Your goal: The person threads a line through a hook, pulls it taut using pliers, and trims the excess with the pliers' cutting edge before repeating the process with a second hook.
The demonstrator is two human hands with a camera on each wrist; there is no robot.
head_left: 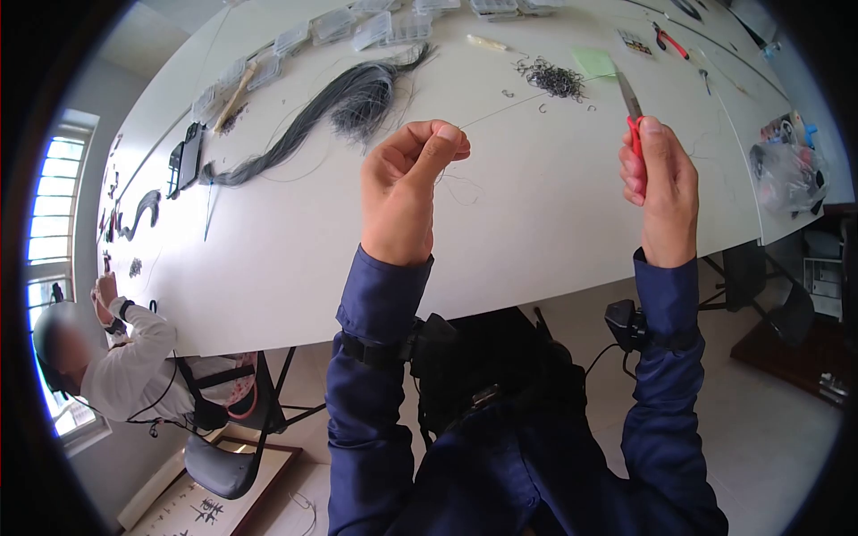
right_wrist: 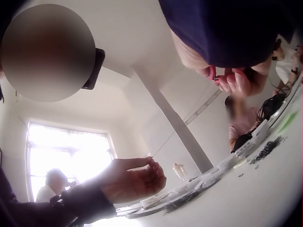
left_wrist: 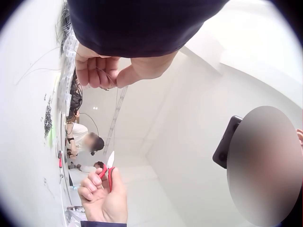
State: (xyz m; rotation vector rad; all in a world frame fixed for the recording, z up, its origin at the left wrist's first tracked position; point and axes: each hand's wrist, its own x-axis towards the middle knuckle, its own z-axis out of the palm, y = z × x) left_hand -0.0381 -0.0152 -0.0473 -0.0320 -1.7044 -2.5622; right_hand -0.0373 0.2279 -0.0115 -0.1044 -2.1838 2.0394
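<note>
My left hand (head_left: 399,196) pinches a thin line (head_left: 506,109) between thumb and index finger, with a loose curl of it hanging below. From there the line stretches over the table toward the scissors' tip. Red-handled scissors (head_left: 633,105) are gripped in my right hand (head_left: 668,183), blades pointing up and away. In the left wrist view, the scissors (left_wrist: 111,161) show two red handles inside the curled fingers. Beyond and between the hands lies a pile of small dark hooks (head_left: 554,79), beside a pale green paper (head_left: 593,62).
A long bundle of grey strands (head_left: 308,116) lies left on the white table (head_left: 536,223). Clear plastic boxes (head_left: 332,25) line the far edge. Red-handled pliers (head_left: 670,42) and a plastic bag (head_left: 791,179) are at right. Another person (head_left: 134,357) sits at left.
</note>
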